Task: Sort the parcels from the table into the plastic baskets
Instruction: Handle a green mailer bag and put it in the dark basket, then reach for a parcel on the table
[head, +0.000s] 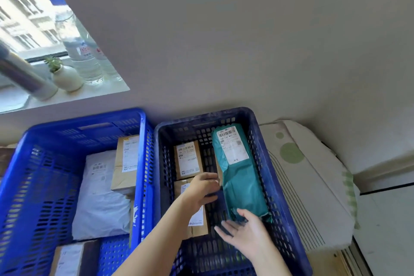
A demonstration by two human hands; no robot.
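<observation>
Teal parcel (240, 177) lies in the dark blue basket (274, 197) along its right wall, long axis running away from the person, label end far. Right hand (244, 228) is nearer, fingers spread at the parcel's near end. Left hand (202, 188) is loosely curved beside its left edge, gripping nothing. Bare basket floor shows between the parcel and the cardboard boxes (188, 161).

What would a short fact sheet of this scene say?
Right basket: dark blue plastic basket holding a teal plastic-bag parcel and two brown cardboard boxes
Left basket: bright blue plastic basket holding white plastic mailer, upright cardboard box
Left hand: at the teal parcel's left edge, hold unclear
Right hand: straight fingers at its near end
</observation>
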